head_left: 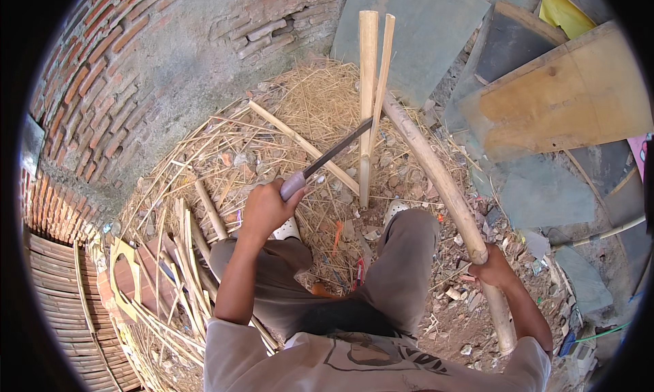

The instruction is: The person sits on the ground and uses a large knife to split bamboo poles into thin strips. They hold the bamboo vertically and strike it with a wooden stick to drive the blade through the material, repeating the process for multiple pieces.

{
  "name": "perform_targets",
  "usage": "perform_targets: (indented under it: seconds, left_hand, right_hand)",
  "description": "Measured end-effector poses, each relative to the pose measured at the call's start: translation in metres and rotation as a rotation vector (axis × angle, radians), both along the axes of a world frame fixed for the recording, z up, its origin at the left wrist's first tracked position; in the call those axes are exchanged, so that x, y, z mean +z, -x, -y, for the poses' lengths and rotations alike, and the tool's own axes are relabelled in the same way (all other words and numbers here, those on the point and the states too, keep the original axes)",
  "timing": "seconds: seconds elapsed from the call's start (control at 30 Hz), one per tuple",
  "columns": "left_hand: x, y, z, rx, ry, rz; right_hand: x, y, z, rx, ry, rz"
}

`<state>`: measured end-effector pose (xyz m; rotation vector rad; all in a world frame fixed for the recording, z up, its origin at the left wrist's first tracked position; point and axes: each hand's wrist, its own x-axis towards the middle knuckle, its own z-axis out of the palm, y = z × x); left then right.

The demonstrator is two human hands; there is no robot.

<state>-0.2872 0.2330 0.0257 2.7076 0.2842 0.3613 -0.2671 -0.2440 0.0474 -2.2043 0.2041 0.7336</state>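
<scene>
My left hand (264,209) is closed round the pale grip of a machete (338,147). The dark blade slants up and right, its far end in the split of an upright bamboo piece (366,85). Above the blade the bamboo stands parted into a wide strip and a narrow strip (384,72); its foot rests on the ground between my shoes. On the right, my right hand (493,265) is wrapped round a thick, slightly bent wooden pole (436,167). The pole's upper end lies close to the split bamboo; I cannot tell whether they touch.
Split bamboo strips (184,256) lie heaped to my left, near a brick wall (129,72). One long strip (300,143) lies across straw and rubble ahead. Grey sheets (412,34) and a brown-stained board (558,92) lie at the far right.
</scene>
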Motion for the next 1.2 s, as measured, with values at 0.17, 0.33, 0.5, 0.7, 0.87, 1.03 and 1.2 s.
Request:
perform_targets:
  seconds: [0.17,0.33,0.5,0.7,0.87,1.03,1.2]
  left_hand:
    - [-0.009,0.009,-0.017,0.045,0.027,0.009]
    - [-0.014,0.013,-0.012,0.037,0.05,0.006]
    - [-0.002,0.018,-0.006,0.031,-0.055,-0.05]
    - [-0.012,0.026,-0.008,0.001,-0.032,-0.053]
    - [-0.022,0.027,0.0,0.019,-0.05,-0.067]
    - [-0.014,0.023,0.007,0.005,-0.051,-0.074]
    - [-0.034,0.026,-0.001,-0.035,-0.03,-0.117]
  right_hand:
    - [0.08,0.008,0.02,-0.077,-0.075,0.375]
    - [0.079,0.003,0.009,-0.298,-0.428,0.797]
    - [-0.046,0.01,-0.002,-0.068,0.044,0.04]
    - [0.051,0.009,0.005,-0.093,-0.124,0.239]
    - [0.095,-0.003,-0.009,-0.266,-0.355,0.779]
    - [-0.023,0.009,0.005,0.007,-0.129,0.321]
    - [-0.007,0.026,0.012,-0.132,-0.123,-0.073]
